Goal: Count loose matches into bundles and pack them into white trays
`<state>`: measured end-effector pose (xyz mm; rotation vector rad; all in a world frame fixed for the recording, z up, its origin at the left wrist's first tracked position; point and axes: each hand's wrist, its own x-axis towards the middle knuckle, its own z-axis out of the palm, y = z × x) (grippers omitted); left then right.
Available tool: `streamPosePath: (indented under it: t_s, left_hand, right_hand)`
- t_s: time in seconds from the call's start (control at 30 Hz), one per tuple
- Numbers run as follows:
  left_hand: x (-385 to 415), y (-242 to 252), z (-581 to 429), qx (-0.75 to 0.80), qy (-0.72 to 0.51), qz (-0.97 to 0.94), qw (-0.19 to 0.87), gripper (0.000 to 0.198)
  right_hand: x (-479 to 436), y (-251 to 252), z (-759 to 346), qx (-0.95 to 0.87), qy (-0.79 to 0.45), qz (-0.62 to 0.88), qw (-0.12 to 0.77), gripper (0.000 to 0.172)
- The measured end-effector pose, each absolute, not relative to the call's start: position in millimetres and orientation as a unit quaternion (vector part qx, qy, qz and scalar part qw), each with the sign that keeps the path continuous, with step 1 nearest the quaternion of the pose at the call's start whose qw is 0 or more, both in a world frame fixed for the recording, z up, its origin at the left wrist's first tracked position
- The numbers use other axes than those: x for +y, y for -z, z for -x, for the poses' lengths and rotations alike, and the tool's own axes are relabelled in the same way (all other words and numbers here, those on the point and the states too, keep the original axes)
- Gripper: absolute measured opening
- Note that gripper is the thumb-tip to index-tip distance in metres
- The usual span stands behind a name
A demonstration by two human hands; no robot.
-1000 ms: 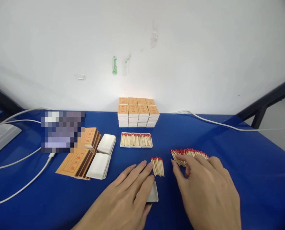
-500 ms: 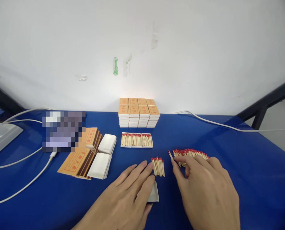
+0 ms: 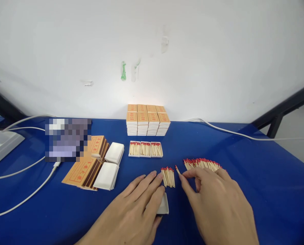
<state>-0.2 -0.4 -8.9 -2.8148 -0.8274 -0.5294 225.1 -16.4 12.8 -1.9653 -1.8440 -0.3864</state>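
My left hand (image 3: pixel 139 204) has its thumb and index finger around an empty white matchbox tray (image 3: pixel 164 204), covering much of it. Its other fingers stretch forward and touch the left side of a small row of red-headed matches (image 3: pixel 168 177). Between the thumb and index finger of my right hand (image 3: pixel 213 200) is a single match (image 3: pixel 177 169), its red head pointing away, just right of that row. Behind this hand lies a larger spread of loose matches (image 3: pixel 203 164), partly hidden by the fingers.
Three filled matchbox trays (image 3: pixel 145 149) stand side by side ahead. Stacked orange matchboxes (image 3: pixel 148 119) rise against the wall. To the left are flat orange sleeves (image 3: pixel 82 172), white trays (image 3: pixel 107 175), a blurred phone-like object (image 3: pixel 67 141) and white cables (image 3: pixel 29 204).
My right hand has drawn the match left and slightly nearer, away from the large spread and toward the small row. My left hand has hardly moved.
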Motion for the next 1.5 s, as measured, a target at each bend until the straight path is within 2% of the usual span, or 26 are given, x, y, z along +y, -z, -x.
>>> streamPosePath:
  t_s: [0.2, 0.47, 0.7, 0.83, 1.27, 1.5]
  left_hand:
    - [-0.2, 8.6, 0.3, -0.274, 0.177, 0.942, 0.077, 0.046]
    - [-1.7, 10.1, -0.5, -0.277, 0.173, 0.942, 0.078, 0.047]
    - [-1.2, 9.1, -0.3, -0.276, 0.175, 0.942, 0.078, 0.047]
    - [-1.6, 10.5, -0.6, -0.279, 0.181, 0.940, 0.071, 0.048]
    - [-0.8, 11.5, -0.9, -0.283, 0.186, 0.939, 0.060, 0.046]
    - [-1.2, 11.4, -1.3, -0.282, 0.183, 0.939, 0.068, 0.048]
  right_hand:
    - [-21.9, -14.7, -233.2, -0.669, 0.114, 0.710, 0.188, 0.042]
    - [-27.7, -17.5, -234.2, -0.685, 0.168, 0.688, 0.169, 0.044]
    - [-20.1, -22.2, -227.7, -0.613, 0.021, 0.762, 0.210, 0.035]
    - [-12.2, -26.5, -218.0, -0.604, -0.030, 0.764, 0.225, 0.037]
    - [-10.4, -27.5, -212.8, -0.609, -0.068, 0.758, 0.222, 0.039]
    - [-11.2, -25.7, -210.9, -0.616, -0.045, 0.750, 0.237, 0.037]
